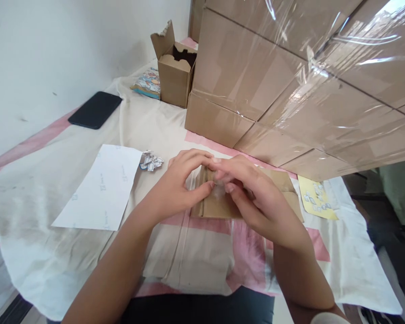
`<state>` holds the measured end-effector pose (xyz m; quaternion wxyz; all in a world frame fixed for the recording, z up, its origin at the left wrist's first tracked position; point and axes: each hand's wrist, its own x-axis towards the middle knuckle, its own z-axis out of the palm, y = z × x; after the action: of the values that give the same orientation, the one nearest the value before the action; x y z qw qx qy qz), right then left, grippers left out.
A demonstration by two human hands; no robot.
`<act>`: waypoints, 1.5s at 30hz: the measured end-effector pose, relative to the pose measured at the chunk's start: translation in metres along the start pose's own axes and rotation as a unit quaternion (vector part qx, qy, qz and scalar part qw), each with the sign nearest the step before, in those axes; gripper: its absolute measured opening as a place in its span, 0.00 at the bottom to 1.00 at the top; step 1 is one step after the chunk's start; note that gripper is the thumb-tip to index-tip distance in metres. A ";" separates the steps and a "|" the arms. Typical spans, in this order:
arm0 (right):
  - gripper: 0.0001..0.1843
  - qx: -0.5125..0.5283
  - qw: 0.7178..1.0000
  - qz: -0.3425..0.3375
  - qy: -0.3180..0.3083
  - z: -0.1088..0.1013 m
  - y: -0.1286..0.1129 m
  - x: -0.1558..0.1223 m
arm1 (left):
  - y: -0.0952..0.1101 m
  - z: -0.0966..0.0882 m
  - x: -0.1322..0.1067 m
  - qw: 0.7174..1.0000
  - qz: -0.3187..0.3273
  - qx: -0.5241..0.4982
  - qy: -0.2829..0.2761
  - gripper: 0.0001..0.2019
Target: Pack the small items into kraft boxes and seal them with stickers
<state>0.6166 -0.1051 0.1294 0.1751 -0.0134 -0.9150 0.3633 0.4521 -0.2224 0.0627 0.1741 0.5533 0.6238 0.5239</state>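
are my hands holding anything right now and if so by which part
Can't tell: your left hand and right hand meet over the cardboard, but anything between them is too blurred to identify.

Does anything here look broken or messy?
Yes, a little. The open cardboard box at the back has a raised flap with a ragged, torn-looking edge. Small cutouts also lie in a jumbled heap beside the white sheet.

Stacked boxes [273,85] just beyond the hands [261,193]
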 end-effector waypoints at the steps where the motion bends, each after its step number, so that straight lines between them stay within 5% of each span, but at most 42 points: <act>1: 0.34 0.002 1.000 0.004 0.003 0.000 0.000 -0.001 | 0.000 0.000 0.000 1.000 0.001 -0.001 0.000 0.12; 6: 0.33 -0.008 0.999 -0.014 0.041 -0.001 0.000 -0.002 | 0.001 -0.001 0.001 1.000 0.006 0.007 -0.015 0.09; 11: 0.35 -0.018 1.000 0.012 -0.011 -0.001 0.001 -0.001 | 0.000 -0.001 0.001 1.000 0.001 0.010 -0.008 0.14; 21: 0.38 -0.048 0.998 0.040 0.011 0.002 0.003 -0.004 | 0.004 -0.002 0.002 1.000 -0.001 0.006 -0.020 0.11; 34: 0.38 -0.061 0.998 0.021 0.001 0.000 0.004 -0.001 | 0.004 -0.003 0.002 0.999 0.009 0.029 -0.017 0.10; 45: 0.48 -0.060 0.998 -0.005 -0.014 0.003 0.005 -0.001 | 0.003 -0.002 0.003 0.999 0.015 0.032 -0.015 0.08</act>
<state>0.6160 -0.1029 0.1237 0.1631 -0.0146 -0.9374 0.3074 0.4512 -0.2215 0.0672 0.1575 0.5756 0.6291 0.4981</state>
